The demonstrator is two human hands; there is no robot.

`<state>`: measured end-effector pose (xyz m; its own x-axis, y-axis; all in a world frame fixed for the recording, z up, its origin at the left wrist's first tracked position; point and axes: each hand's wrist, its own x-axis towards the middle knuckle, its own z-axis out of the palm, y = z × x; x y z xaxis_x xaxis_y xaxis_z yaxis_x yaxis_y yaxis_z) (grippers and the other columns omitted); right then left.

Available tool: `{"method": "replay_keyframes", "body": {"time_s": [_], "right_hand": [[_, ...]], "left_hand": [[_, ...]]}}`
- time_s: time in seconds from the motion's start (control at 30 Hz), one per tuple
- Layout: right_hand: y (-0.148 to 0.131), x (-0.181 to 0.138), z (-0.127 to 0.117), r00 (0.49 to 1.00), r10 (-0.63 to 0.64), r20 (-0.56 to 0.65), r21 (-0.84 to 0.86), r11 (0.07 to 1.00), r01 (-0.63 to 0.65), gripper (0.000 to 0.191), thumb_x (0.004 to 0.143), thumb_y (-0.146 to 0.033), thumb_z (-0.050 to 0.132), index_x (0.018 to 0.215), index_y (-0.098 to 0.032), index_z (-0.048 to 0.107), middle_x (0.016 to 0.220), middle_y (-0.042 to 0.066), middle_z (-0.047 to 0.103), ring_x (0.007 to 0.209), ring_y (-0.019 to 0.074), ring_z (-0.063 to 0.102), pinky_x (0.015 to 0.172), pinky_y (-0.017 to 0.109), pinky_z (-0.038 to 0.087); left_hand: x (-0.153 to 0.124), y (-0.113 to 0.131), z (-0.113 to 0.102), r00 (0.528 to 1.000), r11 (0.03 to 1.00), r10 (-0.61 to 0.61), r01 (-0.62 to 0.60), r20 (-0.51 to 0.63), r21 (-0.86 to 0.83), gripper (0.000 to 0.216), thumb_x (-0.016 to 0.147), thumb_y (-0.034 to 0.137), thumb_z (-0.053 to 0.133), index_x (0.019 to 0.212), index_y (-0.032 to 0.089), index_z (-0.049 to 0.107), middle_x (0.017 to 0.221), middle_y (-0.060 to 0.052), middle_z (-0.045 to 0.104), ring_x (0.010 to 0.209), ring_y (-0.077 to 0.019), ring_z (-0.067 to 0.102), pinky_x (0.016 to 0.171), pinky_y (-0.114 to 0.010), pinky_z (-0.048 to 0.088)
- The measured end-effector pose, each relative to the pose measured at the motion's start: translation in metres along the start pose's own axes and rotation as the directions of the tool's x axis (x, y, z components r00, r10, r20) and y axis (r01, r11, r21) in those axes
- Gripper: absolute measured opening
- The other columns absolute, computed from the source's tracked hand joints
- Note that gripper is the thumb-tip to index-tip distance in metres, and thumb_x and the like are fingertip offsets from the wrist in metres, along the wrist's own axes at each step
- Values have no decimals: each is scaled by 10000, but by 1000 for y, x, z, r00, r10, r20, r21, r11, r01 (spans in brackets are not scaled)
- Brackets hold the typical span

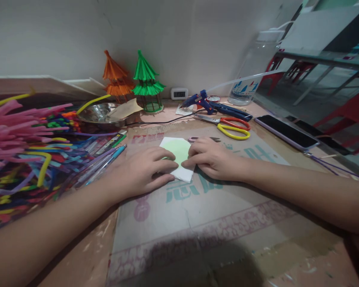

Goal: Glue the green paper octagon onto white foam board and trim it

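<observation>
A light green rounded piece point(180, 150), like paper or thin card, lies over a white folded sheet point(185, 175) in the middle of the work area. My left hand point(151, 169) grips them from the left, fingers bent over the green piece and thumb by the white sheet's lower edge. From the right, my right hand point(212, 157) has curled fingers pressed on the green piece's edge. Part of the outline of both pieces is hidden under my fingers. Just behind my right hand lies a small pair of snips point(194, 139), partly covered.
Printed cardboard point(167, 235) covers the table. Colourful pipe cleaners point(20, 159) heap up at left beside a metal bowl point(92, 115). Behind stand orange point(115, 75) and green point(146, 79) pagoda models, a glue gun point(200, 101), scissors point(233, 129), a phone point(287, 131) and a bottle point(248, 75).
</observation>
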<state>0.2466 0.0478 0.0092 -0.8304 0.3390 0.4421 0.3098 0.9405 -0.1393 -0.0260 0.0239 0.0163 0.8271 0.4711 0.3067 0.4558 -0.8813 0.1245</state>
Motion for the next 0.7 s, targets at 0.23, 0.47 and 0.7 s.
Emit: {"method": "replay_keyframes", "body": {"time_s": [0.23,0.47,0.7], "right_hand": [[-1,1,1,975,159,-154,66,986,-150,357,920,-67,476,1186,-213,664,1047,94,609,974,223,591,868,394,514],[9,4,-5,822,426,-378,194,904,-380,74,922,-193,632,988,-191,665,870,30,660,786,184,596,709,313,468],[10,4,-3,849,402,-342,177,915,-362,26,930,-198,660,945,-195,681,882,35,689,797,180,625,713,304,477]], "left_hand": [[-11,-2,3,949,947,-310,302,-59,-107,417,929,514,647,1230,232,583,1140,-79,734,948,-254,713,802,-380,553],[-15,-10,11,902,930,-336,273,-272,-245,165,961,370,675,900,218,660,924,-5,755,835,-166,703,771,-299,508],[-13,-8,8,928,972,-202,150,-312,-183,113,1004,271,605,968,243,708,921,-3,757,875,-169,714,811,-292,524]]}}
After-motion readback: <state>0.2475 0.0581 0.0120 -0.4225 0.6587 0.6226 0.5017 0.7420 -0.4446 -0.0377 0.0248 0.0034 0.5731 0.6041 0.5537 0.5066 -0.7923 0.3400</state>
